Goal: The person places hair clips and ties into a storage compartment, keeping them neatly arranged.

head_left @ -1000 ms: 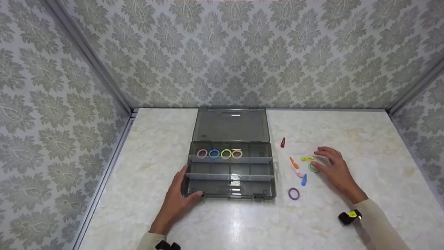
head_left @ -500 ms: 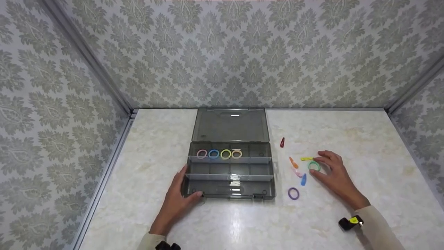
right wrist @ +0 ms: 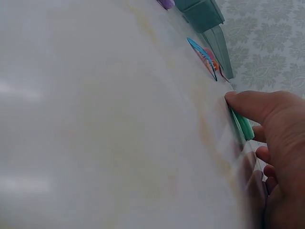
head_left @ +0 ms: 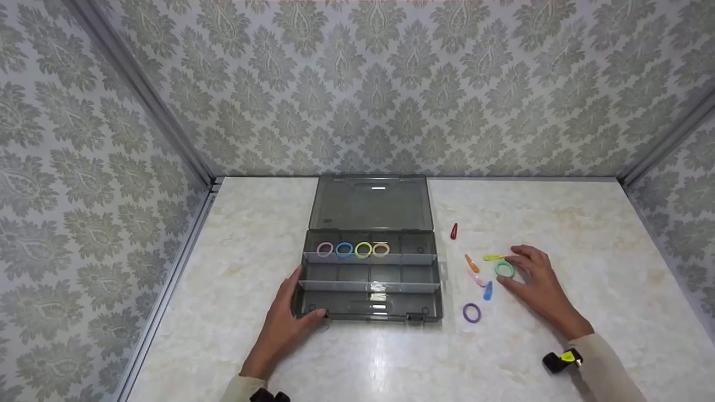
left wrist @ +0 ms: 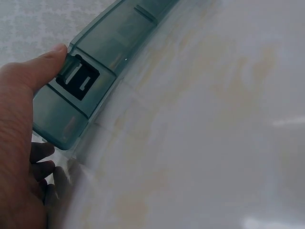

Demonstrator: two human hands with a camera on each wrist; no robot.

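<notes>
A grey translucent organizer box [head_left: 371,273] lies with its lid back. My left hand [head_left: 285,312] holds its front left corner. In the left wrist view the thumb presses by the dark latch [left wrist: 78,78], fingers along the box's side. My right hand [head_left: 539,285] is over the right part of the table, with thumb and index finger at opposite edges of a green hair tie [head_left: 504,277]. In the right wrist view the green hair tie [right wrist: 244,126] spans from thumb tip to finger. A yellow hair clip [head_left: 492,257] lies right by the index fingertip.
Pink, blue, yellow and peach hair ties [head_left: 363,256] sit in the back row of the box. Beside it on the table lie a red clip [head_left: 454,231], an orange clip [head_left: 472,263], a pink clip [head_left: 479,280], a blue clip [head_left: 488,291] and a purple hair tie [head_left: 472,320].
My right hand has come down slightly, its thumb and index finger now at both edges of the green hair tie, which shows more fully. The left hand keeps its hold on the box.
</notes>
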